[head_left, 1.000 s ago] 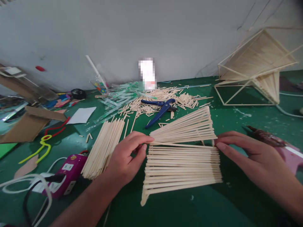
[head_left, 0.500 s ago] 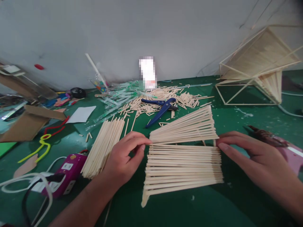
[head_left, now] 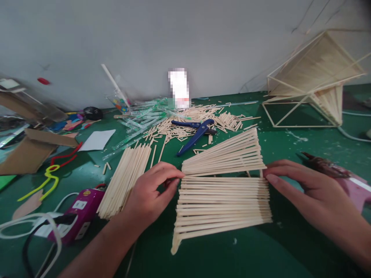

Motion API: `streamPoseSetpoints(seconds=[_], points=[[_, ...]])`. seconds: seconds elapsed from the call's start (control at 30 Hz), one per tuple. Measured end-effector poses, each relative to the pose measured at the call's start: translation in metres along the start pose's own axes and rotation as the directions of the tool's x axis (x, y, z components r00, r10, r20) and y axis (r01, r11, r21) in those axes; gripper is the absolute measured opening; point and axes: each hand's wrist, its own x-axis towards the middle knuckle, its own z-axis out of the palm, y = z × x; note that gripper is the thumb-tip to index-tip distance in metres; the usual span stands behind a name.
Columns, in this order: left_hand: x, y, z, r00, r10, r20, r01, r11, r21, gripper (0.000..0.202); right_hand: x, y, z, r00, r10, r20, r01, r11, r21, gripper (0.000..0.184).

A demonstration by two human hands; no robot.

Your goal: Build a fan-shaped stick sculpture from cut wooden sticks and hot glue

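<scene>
A panel of thin wooden sticks (head_left: pixel 223 200) lies in front of me, its sticks side by side in two sections with a narrow gap between them. At the gap's left end, my left hand (head_left: pixel 155 191) pinches the end of a wooden stick (head_left: pixel 223 171) between thumb and forefinger. The same stick's other end is at the closed fingertips of my right hand (head_left: pixel 307 195). The upper section fans wider toward the right. Beside my left hand lies a bundle of loose sticks (head_left: pixel 126 179), partly covered by that hand.
Blue-handled cutters (head_left: pixel 195 137) rest before a heap of short stick pieces (head_left: pixel 203 116) and clear plastic wrappers (head_left: pixel 145 116). A purple power strip (head_left: pixel 78 214) with cables is at left. A pink glue gun (head_left: pixel 348 181) lies right, below a stick-built frame (head_left: pixel 307 92).
The whole scene has shifted slightly left in view. Both hands keep their places at the two ends of the stick, with no clear movement against the panel.
</scene>
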Motion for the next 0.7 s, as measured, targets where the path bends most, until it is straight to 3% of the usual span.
streamPoseSetpoints(seconds=[0.2,0.7], points=[[-0.0019,-0.0012,-0.0004,1.0,-0.014,0.005,0.014,1.0,-0.007,0.017,-0.002,0.0015,-0.0006,1.0,-0.004,0.012,0.004,1.0,-0.007,0.019],[0.001,0.0006,-0.0011,0.982,-0.188,0.0,0.188,0.982,-0.026,0.007,-0.0009,0.0045,0.0022,0.998,-0.061,0.002,0.061,0.998,-0.004,0.018]])
